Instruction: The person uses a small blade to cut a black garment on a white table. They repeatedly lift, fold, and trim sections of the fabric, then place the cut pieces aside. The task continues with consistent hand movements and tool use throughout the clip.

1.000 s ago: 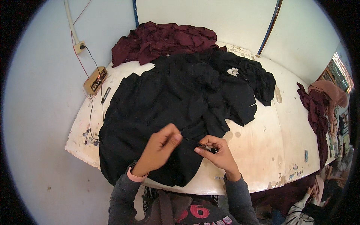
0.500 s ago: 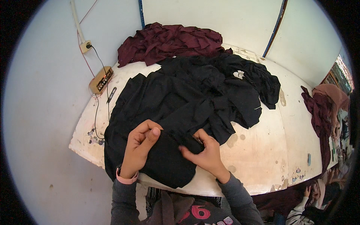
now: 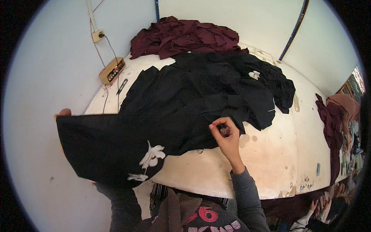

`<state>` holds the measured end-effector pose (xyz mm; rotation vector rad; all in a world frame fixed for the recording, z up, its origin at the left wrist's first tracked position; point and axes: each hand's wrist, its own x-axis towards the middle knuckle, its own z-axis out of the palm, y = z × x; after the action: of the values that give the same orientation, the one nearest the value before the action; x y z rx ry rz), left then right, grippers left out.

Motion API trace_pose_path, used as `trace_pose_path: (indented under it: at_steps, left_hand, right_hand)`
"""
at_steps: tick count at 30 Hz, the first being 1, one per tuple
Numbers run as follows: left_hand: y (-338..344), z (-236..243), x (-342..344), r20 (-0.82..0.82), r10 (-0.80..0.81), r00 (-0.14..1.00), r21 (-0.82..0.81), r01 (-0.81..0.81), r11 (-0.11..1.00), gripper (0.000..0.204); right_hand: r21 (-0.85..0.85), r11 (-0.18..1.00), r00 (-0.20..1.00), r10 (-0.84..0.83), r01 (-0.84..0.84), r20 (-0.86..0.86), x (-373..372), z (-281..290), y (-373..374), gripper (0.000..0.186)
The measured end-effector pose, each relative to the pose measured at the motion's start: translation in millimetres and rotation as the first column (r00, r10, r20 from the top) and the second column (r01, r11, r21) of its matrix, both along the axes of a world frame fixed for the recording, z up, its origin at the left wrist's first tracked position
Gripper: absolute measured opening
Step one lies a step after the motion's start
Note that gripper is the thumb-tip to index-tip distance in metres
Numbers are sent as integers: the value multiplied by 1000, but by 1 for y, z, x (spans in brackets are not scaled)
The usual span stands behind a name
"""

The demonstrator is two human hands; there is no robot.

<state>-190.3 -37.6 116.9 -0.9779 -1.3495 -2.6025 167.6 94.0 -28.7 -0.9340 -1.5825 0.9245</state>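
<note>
Cream, stained table (image 3: 270, 162), pale walls (image 3: 232, 17) — left grip (image 3: 65, 112) pinching black cloth (image 3: 100, 143); right grip (image 3: 229, 140) curled — can't tell if holding anything.

Charcoal sleeves (image 3: 248, 201), printed dark top (image 3: 223, 212)
The long left sleeve (image 3: 125, 208) sits at seven o'clock, the right sleeve (image 3: 248, 201) at five. At six, the top carries a pink-red print (image 3: 209, 212) over pale lettering (image 3: 216, 228); brown scarf-like cloth (image 3: 174, 212) falls at the print's nine o'clock.

Your view is bright; the tabletop (image 3: 270, 162) looks warm at four o'clock, while the black cloth (image 3: 189, 92) swallows detail. The blue strip (image 3: 295, 31) bows at two o'clock inside a dark fisheye rim.
</note>
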Motion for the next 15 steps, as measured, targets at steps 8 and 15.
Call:
trace_pose_path:
  at_steps: [8, 15]
  left_hand:
    - [-40, -29, -12, -102, 46, 994, 15, -44, 999, 35]
    - [-51, -54, -11, -258, 30, 966, -25, -38, 999, 42]
  right_hand:
    - [194, 981, 996, 8, 8, -85, -76, 11, -4, 31]
    - [-90, 938, 937, 342, -336, 65, -12, -6, 56, 17]
